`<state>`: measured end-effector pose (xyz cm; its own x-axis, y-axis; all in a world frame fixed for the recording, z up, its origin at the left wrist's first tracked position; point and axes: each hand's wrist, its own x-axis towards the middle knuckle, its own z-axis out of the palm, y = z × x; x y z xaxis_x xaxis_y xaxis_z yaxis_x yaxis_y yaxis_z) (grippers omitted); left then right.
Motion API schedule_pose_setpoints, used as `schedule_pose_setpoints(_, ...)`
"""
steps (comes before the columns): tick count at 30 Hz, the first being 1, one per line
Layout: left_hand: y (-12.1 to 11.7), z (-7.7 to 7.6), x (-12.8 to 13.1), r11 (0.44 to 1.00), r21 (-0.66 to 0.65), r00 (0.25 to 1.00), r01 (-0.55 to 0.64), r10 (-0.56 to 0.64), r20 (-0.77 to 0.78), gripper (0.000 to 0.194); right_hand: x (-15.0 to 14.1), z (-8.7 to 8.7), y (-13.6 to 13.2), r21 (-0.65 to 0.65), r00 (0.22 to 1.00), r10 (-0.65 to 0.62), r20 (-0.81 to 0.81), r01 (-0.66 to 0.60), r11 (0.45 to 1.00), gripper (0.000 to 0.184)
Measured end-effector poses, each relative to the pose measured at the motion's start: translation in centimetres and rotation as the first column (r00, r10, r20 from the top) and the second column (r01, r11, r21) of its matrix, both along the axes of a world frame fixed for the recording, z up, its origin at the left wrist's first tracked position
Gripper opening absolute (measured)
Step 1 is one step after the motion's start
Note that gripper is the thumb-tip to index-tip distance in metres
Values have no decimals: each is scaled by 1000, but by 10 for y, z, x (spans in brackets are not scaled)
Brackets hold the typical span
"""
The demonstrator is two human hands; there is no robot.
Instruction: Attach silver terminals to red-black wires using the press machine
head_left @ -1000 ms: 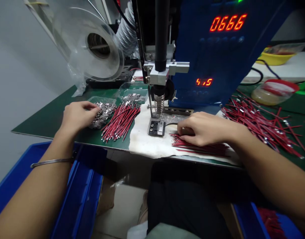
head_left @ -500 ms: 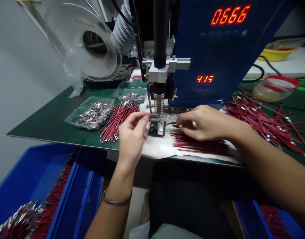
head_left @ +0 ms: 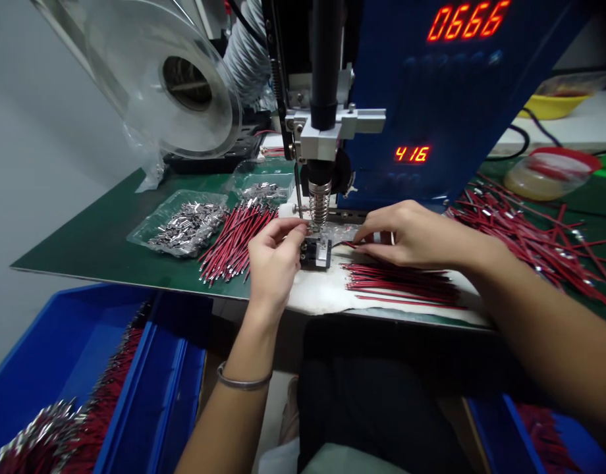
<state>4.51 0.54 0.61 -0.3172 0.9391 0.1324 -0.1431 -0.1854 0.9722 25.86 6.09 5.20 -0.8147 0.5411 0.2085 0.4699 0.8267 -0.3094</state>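
Note:
My left hand (head_left: pixel 277 253) is closed in a pinch at the left side of a small black and metal fixture (head_left: pixel 317 253); what its fingertips hold is too small to make out. My right hand (head_left: pixel 406 236) pinches a red and black wire (head_left: pixel 351 245) just right of the fixture, the wire's end pointing toward it. Above the fixture stands the soldering head (head_left: pixel 319 201) with its spring-wrapped tip. Below my right hand, a row of red and black wires (head_left: pixel 402 284) lies on a white sheet (head_left: pixel 313 293).
A clear tray of metal parts (head_left: pixel 187 227) and a bundle of wires (head_left: pixel 238 240) lie left. More wires (head_left: pixel 530 243) are heaped right. The blue machine (head_left: pixel 416 99) stands behind. Blue bins (head_left: pixel 60 316) with wires sit below the table's left edge.
My left hand has moved slightly right, closer to the fixture. My right hand now has the wire in its pinch near the fixture. The lower display changed from 415 to 416.

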Motion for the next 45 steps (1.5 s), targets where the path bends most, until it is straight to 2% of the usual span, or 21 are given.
schedule_pose_setpoints(5, 1, -3, -2, 999, -18, 999, 30, -29, 41, 14, 4, 1, 5, 49, 999, -31, -8, 31, 998, 17)
schedule_pose_setpoints(9, -2, -8, -5, 999, -9, 999, 44, -43, 26, 16, -2, -3, 1, 118, 989, -86, -121, 100, 988, 17)
schedule_pose_setpoints(14, -3, -10, -8, 999, -2, 998, 53, -53, -26, 13, -18, -12, -8, 64, 958, -119, -262, 141, 988, 15)
schedule_pose_setpoints(22, -3, -11, -7, 998, 22, 996, 59, -57, -74, 10, -30, -23, -13, -13, 971, -106, -214, 106, 994, 18)
schedule_pose_setpoints(35, -1, -14, -7, 999, 30, 991, 32, -28, -128, 14, -36, -29, -14, 25, 957, -174, -232, 185, 983, 18)
schedule_pose_setpoints(45, 1, -13, -5, 999, 30, 998, 26, -24, -66, 20, -36, -31, -14, 62, 941, -117, -319, 144, 988, 15)
